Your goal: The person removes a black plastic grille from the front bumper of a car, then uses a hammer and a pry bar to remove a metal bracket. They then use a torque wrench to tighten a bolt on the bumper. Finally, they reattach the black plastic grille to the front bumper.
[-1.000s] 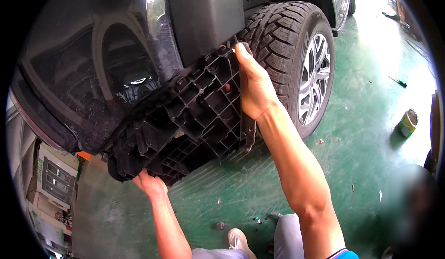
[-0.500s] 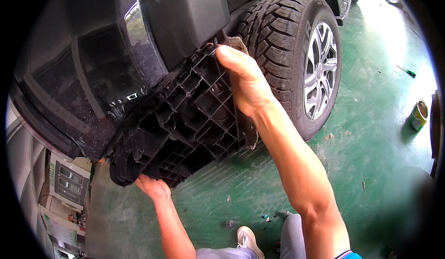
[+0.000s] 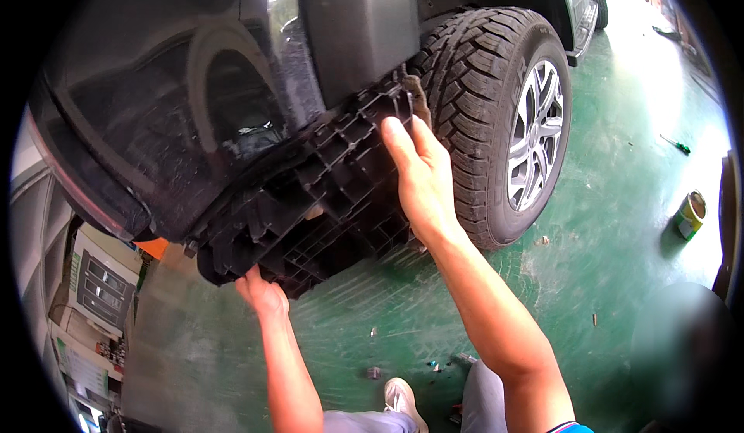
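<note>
Since the frame half a second ago, the right hand (image 3: 426, 181) has slid lower along the right-hand edge of the black panel (image 3: 333, 177), and the panel's ribbed face now looks shallower; the whole view has shifted slightly too. The panel is in the middle of the frame, slanting along just below the glossy dark bumper (image 3: 194, 115) at upper left. The person's hands are well apart, both touching it. The right thumb lies against the ribs near the edge with the forefinger spread from it, while the left hand (image 3: 265, 295) is at the bottom edge, its fingertips partly hidden; how firmly either one grips cannot be told.

A brownish pad (image 3: 419, 98) pokes out at the panel's upper right corner, beside the tyre (image 3: 457, 100). Big raised letters run along the tyre's side, only partly in view, around a silver wheel (image 3: 536, 135). At far right, a green and yellow can (image 3: 690, 214) has a label too small to read, and a green-handled screwdriver (image 3: 676, 145) lies above it on the green floor (image 3: 589, 255). At lower left, a pale cabinet (image 3: 105, 290) bears a green strip with unreadable marks
</note>
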A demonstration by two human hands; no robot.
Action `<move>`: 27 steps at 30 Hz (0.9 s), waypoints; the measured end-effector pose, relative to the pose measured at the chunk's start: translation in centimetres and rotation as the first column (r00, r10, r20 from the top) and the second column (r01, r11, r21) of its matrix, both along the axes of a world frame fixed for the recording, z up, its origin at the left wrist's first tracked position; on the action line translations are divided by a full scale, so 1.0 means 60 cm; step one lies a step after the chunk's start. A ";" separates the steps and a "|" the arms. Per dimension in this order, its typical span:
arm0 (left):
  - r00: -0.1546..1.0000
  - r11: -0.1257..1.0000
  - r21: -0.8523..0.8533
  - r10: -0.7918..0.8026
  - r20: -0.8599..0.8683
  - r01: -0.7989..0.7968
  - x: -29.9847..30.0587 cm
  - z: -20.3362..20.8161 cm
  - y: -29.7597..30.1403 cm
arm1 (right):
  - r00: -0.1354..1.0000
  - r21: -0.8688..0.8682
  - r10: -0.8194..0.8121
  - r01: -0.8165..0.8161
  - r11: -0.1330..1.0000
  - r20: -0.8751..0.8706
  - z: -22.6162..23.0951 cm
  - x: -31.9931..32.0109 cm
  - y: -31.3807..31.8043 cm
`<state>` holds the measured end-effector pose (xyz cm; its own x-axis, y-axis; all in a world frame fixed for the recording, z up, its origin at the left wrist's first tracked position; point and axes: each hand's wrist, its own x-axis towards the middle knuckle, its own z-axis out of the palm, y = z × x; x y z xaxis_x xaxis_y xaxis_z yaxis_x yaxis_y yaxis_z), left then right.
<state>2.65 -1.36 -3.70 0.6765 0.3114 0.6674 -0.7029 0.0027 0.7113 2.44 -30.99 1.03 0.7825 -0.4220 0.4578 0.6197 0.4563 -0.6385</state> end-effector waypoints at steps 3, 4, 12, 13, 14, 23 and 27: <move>0.999 0.999 0.010 0.032 0.010 -0.032 -0.011 0.002 -0.017 | 0.995 0.018 -0.097 0.097 0.995 0.035 0.003 0.004 -0.001; 0.998 0.998 0.017 0.059 0.027 -0.060 -0.022 0.008 -0.026 | 0.995 0.038 -0.089 0.087 0.995 0.047 0.001 -0.005 0.002; 0.991 0.990 -0.109 0.097 0.094 -0.087 0.008 -0.004 -0.008 | 0.997 0.171 0.068 -0.072 0.983 0.029 -0.006 -0.010 0.017; 0.987 0.988 -0.117 0.113 0.114 -0.100 0.008 0.000 -0.020 | 0.999 0.190 0.047 -0.045 0.981 -0.008 -0.008 0.001 0.018; 0.982 0.986 -0.125 0.129 0.135 -0.113 0.006 0.000 -0.024 | 0.999 0.186 0.047 -0.050 0.981 0.024 -0.009 0.007 0.017; 0.940 0.850 0.422 0.342 0.014 -0.316 -0.150 -0.108 0.026 | 0.999 0.294 0.028 -0.016 0.956 -0.036 -0.056 -0.121 -0.022; 0.967 0.977 -0.175 -0.153 -0.202 0.118 -0.181 -0.139 -0.008 | 0.957 0.135 0.064 -0.027 0.990 -0.284 -0.085 -0.181 -0.032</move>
